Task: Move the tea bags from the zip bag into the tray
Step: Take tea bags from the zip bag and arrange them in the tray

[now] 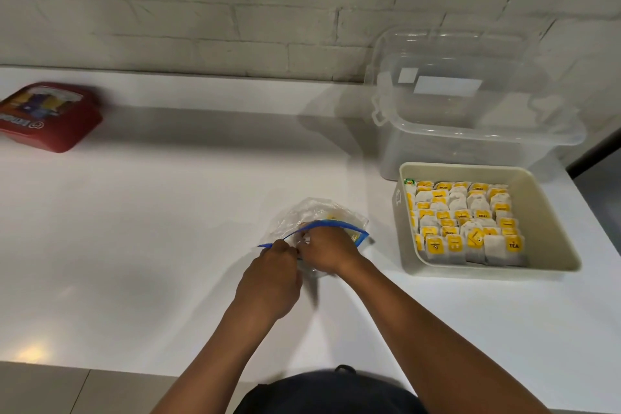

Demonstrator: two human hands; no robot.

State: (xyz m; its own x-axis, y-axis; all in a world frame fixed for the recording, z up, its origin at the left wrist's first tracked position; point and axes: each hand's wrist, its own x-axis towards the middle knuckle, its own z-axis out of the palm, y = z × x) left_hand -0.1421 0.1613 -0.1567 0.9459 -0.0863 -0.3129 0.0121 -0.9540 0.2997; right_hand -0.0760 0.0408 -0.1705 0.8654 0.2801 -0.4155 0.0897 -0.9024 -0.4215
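Beige tray [551, 212] already holds rows of tea bags [465, 222]; your left hand [268, 274] and right hand [327, 250] pinch the zip bag [319, 212] mouth, few bags left inside.

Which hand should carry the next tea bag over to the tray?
Probably the right hand. It is at the zip bag's blue opening and on the side nearer the tray, which sits to the right. The left hand grips the bag's left edge and can hold it steady.
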